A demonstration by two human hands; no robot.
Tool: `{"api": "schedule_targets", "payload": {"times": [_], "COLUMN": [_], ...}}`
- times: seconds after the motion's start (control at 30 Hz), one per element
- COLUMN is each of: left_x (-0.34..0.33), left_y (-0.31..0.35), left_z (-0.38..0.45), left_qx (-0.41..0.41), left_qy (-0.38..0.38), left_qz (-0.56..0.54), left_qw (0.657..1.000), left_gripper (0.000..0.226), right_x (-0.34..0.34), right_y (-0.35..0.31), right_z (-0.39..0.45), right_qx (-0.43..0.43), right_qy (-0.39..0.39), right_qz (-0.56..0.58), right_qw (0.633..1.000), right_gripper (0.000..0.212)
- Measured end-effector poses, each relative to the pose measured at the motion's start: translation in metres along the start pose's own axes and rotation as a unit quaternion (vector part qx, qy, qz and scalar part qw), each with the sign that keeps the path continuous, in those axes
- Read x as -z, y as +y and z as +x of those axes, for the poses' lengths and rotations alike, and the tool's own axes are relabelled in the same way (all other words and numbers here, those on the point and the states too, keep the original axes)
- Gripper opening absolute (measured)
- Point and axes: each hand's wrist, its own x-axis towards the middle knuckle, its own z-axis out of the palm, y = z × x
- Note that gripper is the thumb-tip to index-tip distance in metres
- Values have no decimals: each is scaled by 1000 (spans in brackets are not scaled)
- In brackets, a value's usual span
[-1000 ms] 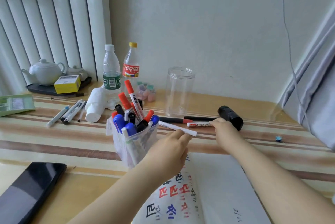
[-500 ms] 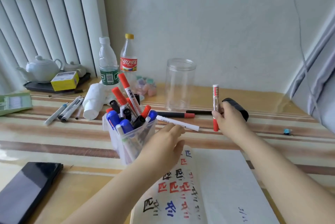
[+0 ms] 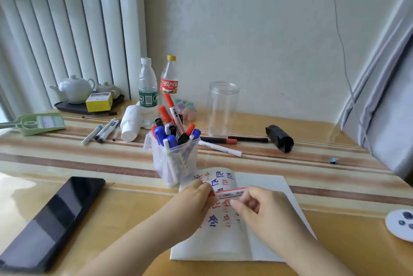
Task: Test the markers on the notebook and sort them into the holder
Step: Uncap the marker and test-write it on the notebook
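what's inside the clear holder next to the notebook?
The holder is packed with upright markers: blue caps, red caps and black caps, plus a white pen. Their lower ends blur together through the plastic, so no exact count.

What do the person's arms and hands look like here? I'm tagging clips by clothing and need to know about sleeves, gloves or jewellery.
Both forearms are bare as far as the frame shows: no sleeves reach into view. The left hand and right hand wear no gloves. No rings, watch or bracelets can be seen on the visible fingers and wrists, though motion blur softens the fingertips, so small details cannot be ruled out.
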Motion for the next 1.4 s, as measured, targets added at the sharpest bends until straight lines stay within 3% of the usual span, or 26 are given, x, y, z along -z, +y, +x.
{"api": "schedule_targets", "payload": {"times": [0.07, 0.13, 0.4, 0.5, 0.6, 0.7, 0.87, 0.97, 1.07, 1.13, 1.17, 1.27, 1.33, 1.4], "left_x": [4, 8, 19, 18, 17, 24, 31, 27, 20, 15, 13, 11, 9, 3], "left_y": [-3, -1, -11, -15, -16, -25, -41, -43, -43, -44, -45, -47, -47, -51], "left_z": [-13, -21, -47, -53, -56, -55, -55, -51, -47, -45, -44, -40, -40, -42], "left_qx": [-28, -65, -35, -37, -34, -1, 36, 17, 13, 16, 17, 3, -3, -7], "left_qy": [-21, -24, -92, -100, -96, -60, -16, 14, 43, 49, 52, 61, 54, 44], "left_qz": [-10, -36, -39, -32, -25, -25, -44, -59, -83, -87, -87, -88, -100, -114], "left_qw": [999, 997, 994, 994, 995, 998, 998, 998, 996, 995, 995, 994, 994, 992], "left_gripper": [22, 23, 31, 31, 26, 27, 15, 16, 12, 14, 17, 22, 21, 22], "right_x": [-7, -24, -46, -47, -38, -17, 12, 8, -7, -19, -25, -40, -46, -51], "right_y": [-4, -6, -15, -15, -28, -33, -15, -13, -13, -15, -17, -21, -24, -25], "right_z": [-2, 2, -4, -8, -12, -17, -4, 5, 9, 10, 9, 7, 6, 6], "right_qx": [172, 268, 348, 315, 258, 106, 1, -52, -149, -177, -176, -136, -110, -96], "right_qy": [75, 78, 58, 30, -46, -122, -127, -116, -133, -141, -143, -143, -142, -128], "right_qz": [-213, -245, -307, -295, -275, -142, 115, 328, 532, 608, 613, 555, 485, 457], "right_qw": [959, 928, 884, 902, 925, 977, 985, 936, 823, 761, 757, 808, 856, 875], "right_gripper": [17, 30, 45, 52, 51, 58, 39, 30, 26, 27, 26, 7, 29, 37]}}
